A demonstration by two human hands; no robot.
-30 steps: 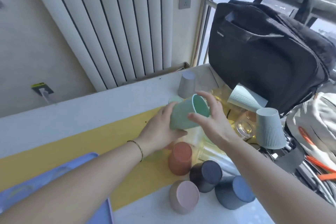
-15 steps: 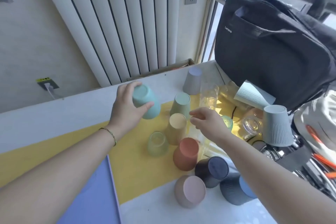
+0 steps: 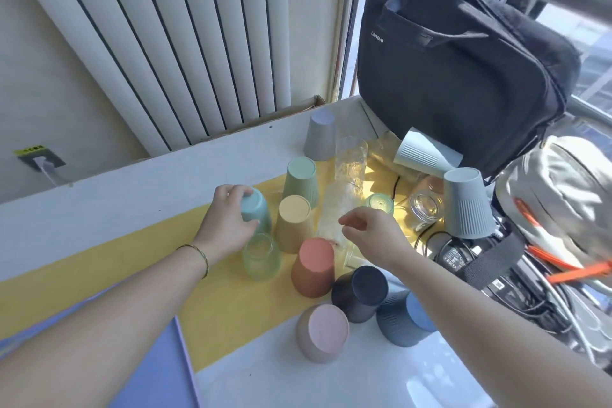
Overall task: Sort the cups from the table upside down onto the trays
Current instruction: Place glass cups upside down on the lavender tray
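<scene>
My left hand (image 3: 230, 220) grips a teal cup (image 3: 255, 213) that stands upside down on the yellow tray (image 3: 218, 308). Beside it several cups stand upside down: a tan cup (image 3: 294, 222), a green cup (image 3: 301, 180), a clear green glass (image 3: 260, 257), an orange cup (image 3: 314, 267), a dark navy cup (image 3: 361, 293), a pink cup (image 3: 323, 336) and a blue cup (image 3: 407, 318). My right hand (image 3: 372, 232) hovers with loosely curled fingers over a frosted clear glass (image 3: 337, 209) and holds nothing.
A purple tray (image 3: 149, 371) lies at the lower left. A black laptop bag (image 3: 463, 69) stands at the back right, with grey ribbed cups (image 3: 465, 207), a clear jar (image 3: 425, 210), a charger and cables in front. A radiator lines the wall behind.
My left hand has carried the teal cup from both hands, turned it over and lowered it onto the yellow tray. My right hand let go and drew back to the right.
</scene>
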